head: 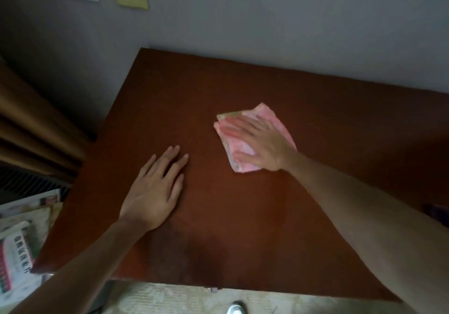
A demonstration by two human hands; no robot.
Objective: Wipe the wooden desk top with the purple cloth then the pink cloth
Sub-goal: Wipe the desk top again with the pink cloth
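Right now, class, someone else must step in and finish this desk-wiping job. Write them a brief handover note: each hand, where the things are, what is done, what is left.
Right hand: flat, open, pressing the folded pink cloth on the wooden desk top, right of centre.
Left hand: open, palm down on the bare desk, holding nothing.
Purple cloth: not clearly in view.
Done: apparently the purple pass, since the pink cloth is in use; the picture cannot confirm it.
Left: finish wiping the rest of the top with the pink cloth.

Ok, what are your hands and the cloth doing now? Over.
Right hand flat on pink cloth, mid desk top. Left hand flat, empty. Nothing in the way.
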